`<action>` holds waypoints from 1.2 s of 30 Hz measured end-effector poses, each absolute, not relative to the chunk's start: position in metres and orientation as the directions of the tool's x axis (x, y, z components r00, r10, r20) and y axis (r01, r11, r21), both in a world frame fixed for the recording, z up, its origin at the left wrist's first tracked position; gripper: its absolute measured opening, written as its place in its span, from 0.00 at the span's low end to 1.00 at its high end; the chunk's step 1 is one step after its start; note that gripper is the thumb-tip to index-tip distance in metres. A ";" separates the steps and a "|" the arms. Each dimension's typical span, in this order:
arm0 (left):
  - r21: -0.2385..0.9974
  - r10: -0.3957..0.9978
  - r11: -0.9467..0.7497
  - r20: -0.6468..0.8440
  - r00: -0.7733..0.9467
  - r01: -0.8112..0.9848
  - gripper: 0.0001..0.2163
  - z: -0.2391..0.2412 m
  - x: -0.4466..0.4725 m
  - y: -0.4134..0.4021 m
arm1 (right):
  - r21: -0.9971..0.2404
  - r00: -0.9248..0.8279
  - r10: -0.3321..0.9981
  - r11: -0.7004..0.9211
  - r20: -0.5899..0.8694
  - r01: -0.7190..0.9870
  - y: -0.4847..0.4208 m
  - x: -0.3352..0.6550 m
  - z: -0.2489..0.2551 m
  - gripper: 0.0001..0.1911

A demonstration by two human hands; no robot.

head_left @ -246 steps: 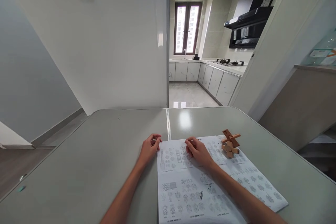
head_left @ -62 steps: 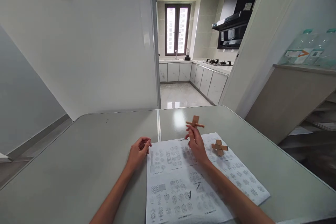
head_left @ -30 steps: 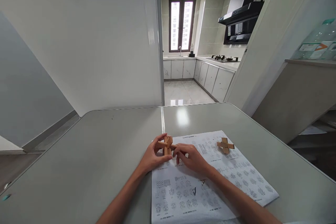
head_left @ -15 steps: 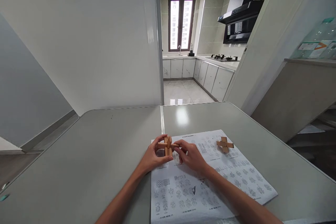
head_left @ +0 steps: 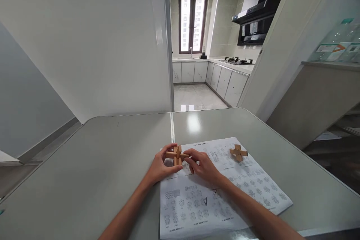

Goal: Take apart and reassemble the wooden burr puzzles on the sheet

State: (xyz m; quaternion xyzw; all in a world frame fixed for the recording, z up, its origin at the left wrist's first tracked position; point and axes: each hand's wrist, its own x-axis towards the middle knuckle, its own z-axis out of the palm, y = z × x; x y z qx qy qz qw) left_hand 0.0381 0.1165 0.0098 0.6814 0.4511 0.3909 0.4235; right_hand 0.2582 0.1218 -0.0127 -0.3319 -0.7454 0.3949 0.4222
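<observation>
Grip state: 2 hands engaged on 1 wooden assembly [head_left: 177, 161], located at the left part of the printed sheet [head_left: 213, 228]. Left hand [head_left: 161, 165]: thumb on the near end, fingers curved around the far side. Right hand [head_left: 203, 164]: thumb and index finger appear to pinch the bar end projecting right. Whether the assembly touches the sheet cannot be told.

Handling: expect a light, stiff wooden body with moderate friction. Slender bars are probably the weakest sections (avoid twisting them). Support the central blocks with 1 hand; guide the bar by its end with the other.

Adjacent part: 1 wooden cross [head_left: 239, 153] lies on the sheet, right of the grip and beyond the right hand.

Markings: the sheet carries a heading, diagram rows and bold captions, all illegible. Far right of the grip, a bottle label [head_left: 326, 48] shows an orange mark; no brand is readable.
</observation>
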 end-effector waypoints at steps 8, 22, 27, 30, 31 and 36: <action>0.914 0.944 -0.237 0.137 0.301 0.329 0.33 0.008 0.037 0.117 | -0.846 -0.401 0.830 0.493 0.387 0.203 0.120 0.257 -0.018 0.09; 0.780 0.922 -0.385 0.298 0.249 0.492 0.34 0.006 0.045 0.112 | -0.857 -0.396 0.845 0.468 0.360 0.218 0.126 0.258 -0.020 0.09; 0.552 0.812 -0.566 0.498 0.303 0.612 0.37 -0.001 0.043 0.111 | -0.823 -0.336 0.810 0.549 0.481 0.146 0.128 0.261 -0.017 0.12; 0.405 0.738 -0.627 0.583 0.340 0.666 0.36 -0.003 0.042 0.111 | -0.766 -0.310 0.768 0.623 0.560 0.161 0.126 0.262 -0.017 0.12; 0.368 0.722 -0.636 0.596 0.353 0.679 0.36 -0.002 0.043 0.111 | -0.745 -0.310 0.759 0.640 0.573 0.190 0.125 0.261 -0.018 0.10; 0.237 0.659 -0.685 0.605 0.447 0.689 0.31 0.002 0.047 0.111 | -0.685 -0.366 0.752 0.655 0.548 0.319 0.122 0.257 -0.021 0.09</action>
